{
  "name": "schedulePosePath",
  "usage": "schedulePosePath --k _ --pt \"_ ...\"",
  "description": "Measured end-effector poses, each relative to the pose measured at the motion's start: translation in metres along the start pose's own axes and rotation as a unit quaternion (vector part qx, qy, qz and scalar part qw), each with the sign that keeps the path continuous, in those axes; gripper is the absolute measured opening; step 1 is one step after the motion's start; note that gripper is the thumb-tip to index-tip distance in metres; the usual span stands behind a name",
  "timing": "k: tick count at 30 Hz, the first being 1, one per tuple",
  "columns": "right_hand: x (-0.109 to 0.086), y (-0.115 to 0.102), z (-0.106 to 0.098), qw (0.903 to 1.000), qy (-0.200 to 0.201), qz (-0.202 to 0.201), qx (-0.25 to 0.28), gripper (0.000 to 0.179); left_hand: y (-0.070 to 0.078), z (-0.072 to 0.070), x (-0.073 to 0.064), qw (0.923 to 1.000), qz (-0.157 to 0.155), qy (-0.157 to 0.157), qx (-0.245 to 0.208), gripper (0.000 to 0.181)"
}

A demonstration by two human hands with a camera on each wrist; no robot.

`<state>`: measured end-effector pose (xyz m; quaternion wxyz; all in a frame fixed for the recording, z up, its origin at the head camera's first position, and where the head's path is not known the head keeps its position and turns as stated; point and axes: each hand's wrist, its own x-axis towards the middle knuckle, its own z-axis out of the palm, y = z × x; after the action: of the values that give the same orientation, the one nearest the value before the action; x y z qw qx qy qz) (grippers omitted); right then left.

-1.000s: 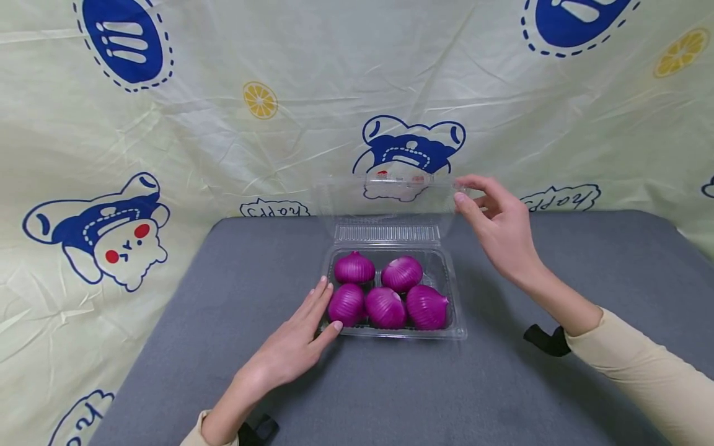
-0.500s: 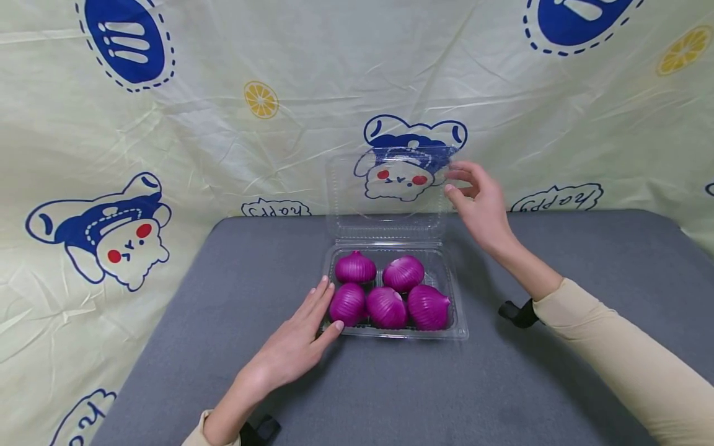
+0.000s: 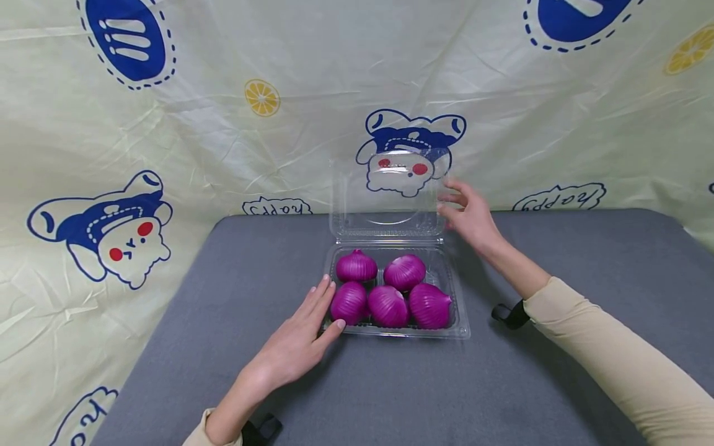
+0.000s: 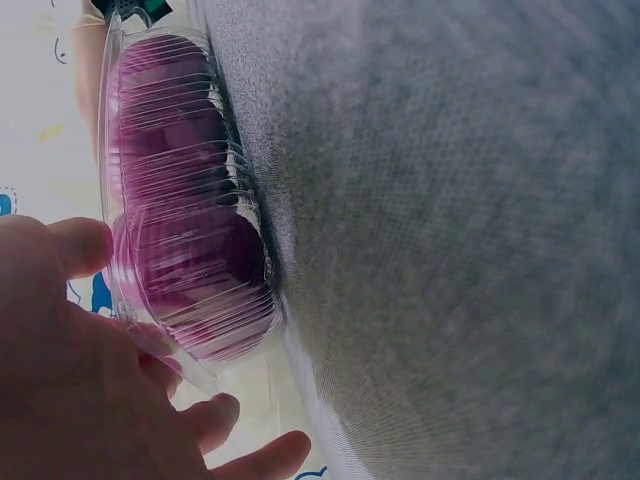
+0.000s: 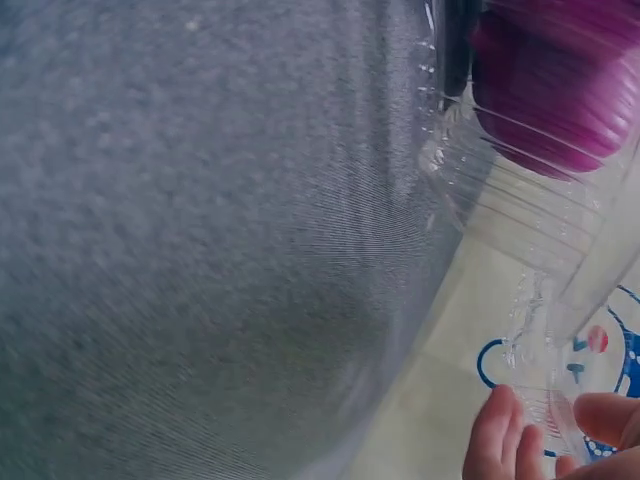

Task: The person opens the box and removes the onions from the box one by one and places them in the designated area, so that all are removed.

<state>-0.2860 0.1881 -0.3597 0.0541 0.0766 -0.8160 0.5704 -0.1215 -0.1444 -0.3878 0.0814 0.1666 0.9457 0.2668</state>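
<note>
A clear plastic clamshell container (image 3: 457,331) sits on the table, its hinged lid (image 3: 385,204) standing up at the back. Several purple onions (image 3: 388,306) lie in its base. My left hand (image 3: 295,344) rests on the container's left front corner with straight fingers, the thumb at the front rim. In the left wrist view, the onions show through the ribbed container wall (image 4: 190,200). My right hand (image 3: 471,217) is at the lid's right edge, fingertips right beside it and slightly blurred, thumb and fingers apart. The right wrist view shows the lid's side between thumb and fingers.
A grey cloth-covered table (image 3: 390,390) bears the container. Behind it hangs a pale printed curtain (image 3: 301,49) with cartoon figures and orange slices. Dark straps (image 3: 510,314) are at both wrists.
The lid has swung up and back from leaning forward to standing upright. My right hand has moved left along with it, then lower down the lid's edge. My left hand has stayed put.
</note>
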Motion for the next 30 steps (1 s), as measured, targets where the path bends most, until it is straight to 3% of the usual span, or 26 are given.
schedulePosePath --k 7,18,23,30 --pt "-0.002 0.011 -0.001 0.9963 -0.043 0.067 0.031 0.065 0.001 0.000 0.000 1.0000 0.005 0.005 0.002 0.071" --pt "-0.007 0.010 -0.005 0.9952 -0.056 0.069 0.040 0.069 0.002 0.000 -0.001 1.0000 0.004 0.006 0.001 0.072" --pt "-0.016 0.006 -0.009 0.9972 -0.057 0.048 -0.001 0.070 0.002 0.000 -0.001 1.0000 0.004 0.008 0.004 0.072" --pt "-0.036 -0.005 -0.013 0.9932 -0.058 0.007 -0.100 0.070 0.002 0.001 -0.001 1.0000 0.003 0.008 0.005 0.071"
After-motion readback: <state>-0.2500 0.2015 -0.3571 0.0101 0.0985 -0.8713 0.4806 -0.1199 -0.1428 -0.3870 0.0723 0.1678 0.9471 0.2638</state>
